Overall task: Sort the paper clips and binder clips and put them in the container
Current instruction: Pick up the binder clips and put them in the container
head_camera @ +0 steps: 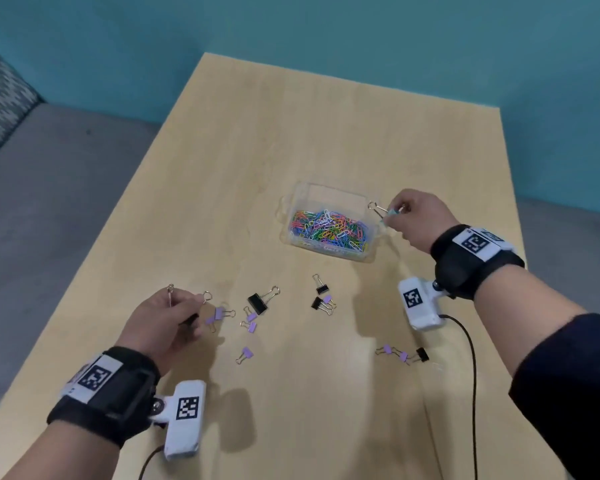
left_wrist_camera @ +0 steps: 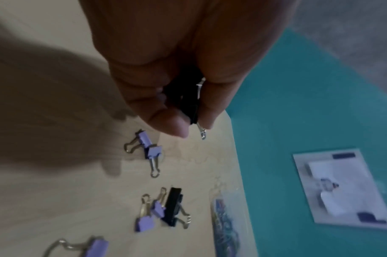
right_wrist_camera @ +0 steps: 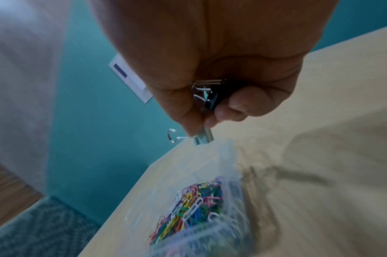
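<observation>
A clear plastic container [head_camera: 293,197] stands mid-table with a heap of coloured paper clips [head_camera: 329,228] in its near part; its far part looks bare. My right hand [head_camera: 413,216] hovers at the container's right rim, pinching a teal binder clip [head_camera: 390,212] and curling round a black one [right_wrist_camera: 212,99]. My left hand [head_camera: 167,320] is raised over the near-left table, gripping black binder clips [left_wrist_camera: 186,102] whose wire handles stick up. Loose purple binder clips [head_camera: 219,313] and a black binder clip [head_camera: 257,303] lie scattered on the table between my hands.
The wooden table [head_camera: 291,133] has a teal wall behind and grey floor to its left. More clips lie near the right forearm [head_camera: 404,355]. Cables trail from both wrist cameras. A white card [left_wrist_camera: 342,187] hangs on the wall.
</observation>
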A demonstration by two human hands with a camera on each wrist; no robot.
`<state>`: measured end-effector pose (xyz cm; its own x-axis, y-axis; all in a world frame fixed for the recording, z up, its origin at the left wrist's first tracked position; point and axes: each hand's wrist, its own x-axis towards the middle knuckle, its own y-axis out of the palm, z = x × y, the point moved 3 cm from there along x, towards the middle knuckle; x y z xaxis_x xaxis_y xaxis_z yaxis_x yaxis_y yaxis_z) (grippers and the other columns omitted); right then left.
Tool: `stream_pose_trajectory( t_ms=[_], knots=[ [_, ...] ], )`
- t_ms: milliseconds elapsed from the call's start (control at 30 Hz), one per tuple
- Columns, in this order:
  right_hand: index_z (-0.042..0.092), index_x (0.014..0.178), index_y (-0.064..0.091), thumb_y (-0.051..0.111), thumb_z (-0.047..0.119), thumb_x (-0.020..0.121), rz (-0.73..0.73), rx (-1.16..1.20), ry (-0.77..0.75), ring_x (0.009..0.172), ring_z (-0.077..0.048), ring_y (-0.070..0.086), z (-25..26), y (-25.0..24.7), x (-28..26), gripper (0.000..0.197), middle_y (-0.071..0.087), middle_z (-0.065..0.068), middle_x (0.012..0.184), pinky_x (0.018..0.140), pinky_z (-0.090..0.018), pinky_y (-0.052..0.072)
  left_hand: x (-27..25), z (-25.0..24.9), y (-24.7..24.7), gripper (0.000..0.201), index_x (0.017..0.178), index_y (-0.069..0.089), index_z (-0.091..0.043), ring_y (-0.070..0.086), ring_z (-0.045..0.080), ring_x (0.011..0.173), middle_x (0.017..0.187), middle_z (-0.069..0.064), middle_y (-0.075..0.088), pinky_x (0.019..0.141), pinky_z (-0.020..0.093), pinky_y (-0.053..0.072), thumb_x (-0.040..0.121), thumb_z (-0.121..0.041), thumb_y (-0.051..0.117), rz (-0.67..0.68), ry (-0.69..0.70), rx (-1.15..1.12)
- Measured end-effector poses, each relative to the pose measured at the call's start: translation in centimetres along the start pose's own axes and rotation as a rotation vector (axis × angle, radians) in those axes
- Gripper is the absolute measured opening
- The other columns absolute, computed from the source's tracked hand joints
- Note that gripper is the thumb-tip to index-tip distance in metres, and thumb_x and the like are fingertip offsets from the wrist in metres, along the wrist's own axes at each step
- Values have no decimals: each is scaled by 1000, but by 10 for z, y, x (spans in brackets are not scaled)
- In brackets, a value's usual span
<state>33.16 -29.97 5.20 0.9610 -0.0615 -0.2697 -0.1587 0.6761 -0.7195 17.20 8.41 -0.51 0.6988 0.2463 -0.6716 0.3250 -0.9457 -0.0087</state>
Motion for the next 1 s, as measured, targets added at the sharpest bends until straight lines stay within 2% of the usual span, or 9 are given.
stream_pose_trajectory(
  t_ms=[133, 233, 367, 433, 500, 533, 667, 867, 1000],
  knots=[
    [17, 80, 59, 63, 16, 80, 21, -225, -91, 64, -24, 53, 36, 21, 44, 4, 56, -1, 69, 50, -28, 34, 2, -6, 9, 28, 69, 53, -3, 44, 21, 46, 47, -7, 54, 46, 27, 38, 84, -23, 66, -67, 196, 531],
    [16, 89, 58, 56, 12, 85, 66, -416, -131, 77, -26, 52, 50, 40, 65, 5, 57, -3, 82, 60, -28, 35, 0, -15, 13, 32, 68, 53, -6, 42, 17, 40, 43, -3, 52, 45, 26, 37, 86, -31, 63, -63, 258, 739],
    [14, 92, 57, 52, 6, 84, 90, -518, -141, 79, -28, 52, 53, 56, 81, 12, 61, -9, 96, 62, -29, 40, 3, -28, 3, 34, 67, 53, -8, 48, 21, 47, 58, 9, 59, 52, 33, 41, 84, -36, 63, -91, 260, 856],
    [15, 94, 57, 57, 10, 82, 100, -521, -126, 79, -29, 54, 54, 60, 84, 13, 61, -11, 99, 60, -29, 40, 5, -33, -2, 27, 70, 54, -16, 53, 21, 54, 65, 6, 62, 56, 34, 44, 83, -38, 62, -87, 271, 940],
    [17, 104, 57, 62, 20, 82, 106, -507, -116, 86, -30, 55, 54, 60, 83, 23, 57, -12, 107, 63, -30, 40, 7, -33, -2, 15, 81, 53, -27, 58, 18, 65, 71, 0, 64, 60, 32, 47, 81, -39, 62, -20, 253, 1081],
    [18, 109, 56, 63, 26, 82, 102, -496, -116, 91, -31, 55, 55, 59, 81, 30, 55, -12, 111, 66, -31, 41, 10, -30, -1, 18, 86, 50, -31, 59, 18, 67, 73, -2, 64, 61, 31, 48, 80, -41, 64, 33, 241, 1154],
    [20, 117, 56, 62, 36, 84, 62, -451, -179, 102, -31, 52, 55, 39, 54, 37, 52, -11, 116, 79, -37, 46, 16, -23, 19, 25, 94, 39, -36, 56, 16, 69, 76, -7, 60, 61, 30, 48, 82, -39, 61, 194, 242, 1378],
    [18, 110, 58, 58, 24, 87, 204, -481, -199, 84, -23, 55, 16, 10, -28, 24, 60, -2, 97, 71, -32, 43, 22, -22, 40, 20, 85, 37, -27, 54, 16, 68, 74, -3, 58, 59, 32, 45, 84, -35, 54, 273, 307, 1532],
    [21, 103, 54, 59, 25, 84, 417, -658, -208, 77, -17, 49, -28, 10, -91, 19, 53, 6, 90, 63, -30, 38, 25, -20, 48, 18, 78, 35, -25, 52, 17, 63, 70, -1, 57, 52, 30, 36, 88, -30, 49, 260, 362, 1613]
  ],
)
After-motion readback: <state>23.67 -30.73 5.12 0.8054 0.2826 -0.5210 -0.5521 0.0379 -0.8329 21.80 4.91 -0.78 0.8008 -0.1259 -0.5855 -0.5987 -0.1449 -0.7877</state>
